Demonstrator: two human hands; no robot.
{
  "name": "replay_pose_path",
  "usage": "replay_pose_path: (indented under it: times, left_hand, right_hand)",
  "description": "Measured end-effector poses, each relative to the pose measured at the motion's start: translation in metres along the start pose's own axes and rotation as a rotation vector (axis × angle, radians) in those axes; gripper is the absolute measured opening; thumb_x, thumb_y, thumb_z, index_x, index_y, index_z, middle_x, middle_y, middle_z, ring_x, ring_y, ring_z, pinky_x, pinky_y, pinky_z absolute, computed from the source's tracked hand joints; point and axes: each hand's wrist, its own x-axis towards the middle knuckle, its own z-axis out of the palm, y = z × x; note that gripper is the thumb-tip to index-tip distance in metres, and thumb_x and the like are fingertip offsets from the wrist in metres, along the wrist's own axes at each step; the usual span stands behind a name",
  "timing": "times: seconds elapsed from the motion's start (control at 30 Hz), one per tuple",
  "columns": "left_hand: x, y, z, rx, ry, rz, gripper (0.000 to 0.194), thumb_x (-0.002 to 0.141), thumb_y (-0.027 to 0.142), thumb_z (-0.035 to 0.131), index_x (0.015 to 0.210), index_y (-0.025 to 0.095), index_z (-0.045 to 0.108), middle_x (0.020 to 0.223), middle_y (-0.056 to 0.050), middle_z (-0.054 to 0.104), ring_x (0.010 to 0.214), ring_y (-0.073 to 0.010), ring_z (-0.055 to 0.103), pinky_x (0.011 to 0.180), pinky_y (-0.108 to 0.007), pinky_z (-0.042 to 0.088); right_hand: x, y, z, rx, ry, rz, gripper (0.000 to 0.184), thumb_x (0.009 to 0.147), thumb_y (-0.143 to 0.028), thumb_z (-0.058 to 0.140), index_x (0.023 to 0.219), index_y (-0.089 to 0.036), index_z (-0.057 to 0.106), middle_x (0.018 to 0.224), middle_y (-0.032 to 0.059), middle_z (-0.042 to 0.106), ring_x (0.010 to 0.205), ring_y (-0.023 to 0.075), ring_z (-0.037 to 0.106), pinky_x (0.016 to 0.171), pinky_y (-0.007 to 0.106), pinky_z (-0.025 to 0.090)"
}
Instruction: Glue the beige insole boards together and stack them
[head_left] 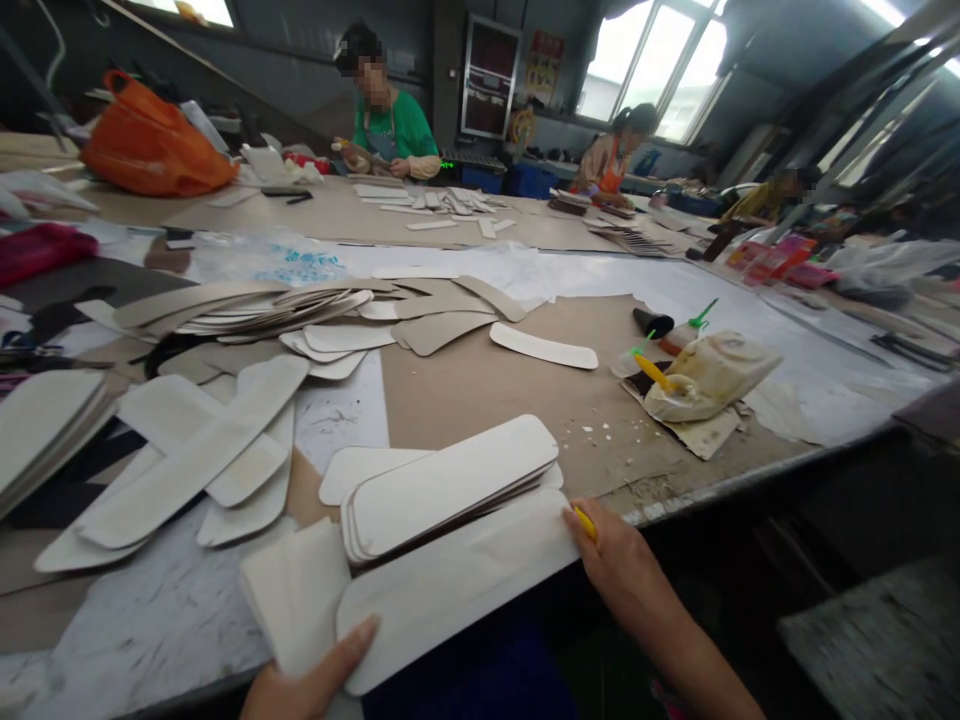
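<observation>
My left hand [311, 675] grips the near end of a long white rounded piece [457, 580] that sticks out over the table's front edge, thumb on top. My right hand [619, 565] is closed on a small yellow tool [585, 522] at the far end of that same piece. Just behind it lies a neat stack of similar white pieces [450, 485]. A folded white piece [296, 595] lies to the left of my left hand.
Loose white and tan pieces [225, 440] cover the left of the table [487, 385]. A stained glue bag [709, 375] with green-capped bottles [694, 330] sits at the right. An orange bag [150, 145] lies far left. Other people [386, 115] work at the far tables.
</observation>
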Motion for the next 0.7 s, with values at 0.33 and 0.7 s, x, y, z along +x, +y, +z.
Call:
replay_pose_path:
  times: [0.33, 0.7]
  left_hand:
    - [-0.009, -0.004, 0.009, -0.051, -0.088, 0.056, 0.027, 0.063, 0.024, 0.076, 0.086, 0.015, 0.065, 0.083, -0.006, 0.072, 0.093, -0.0290, 0.064, 0.096, -0.045, 0.042]
    - [-0.007, -0.001, 0.007, -0.034, -0.002, -0.117, 0.037, 0.063, 0.027, 0.076, 0.094, 0.013, 0.062, 0.073, -0.006, 0.073, 0.081, -0.0297, 0.067, 0.085, -0.044, 0.050]
  right_hand:
    - [-0.051, -0.070, 0.069, -0.220, 0.105, -0.850, 0.039, 0.084, -0.022, 0.050, 0.121, -0.008, 0.051, 0.123, 0.0122, 0.058, 0.120, 0.0247, 0.045, 0.099, 0.035, 0.038]
    - [-0.035, 0.006, 0.034, -0.423, 0.014, -0.613, 0.043, 0.085, -0.010, 0.043, 0.128, -0.005, 0.044, 0.131, 0.0192, 0.048, 0.121, 0.0257, 0.045, 0.095, 0.041, 0.044]
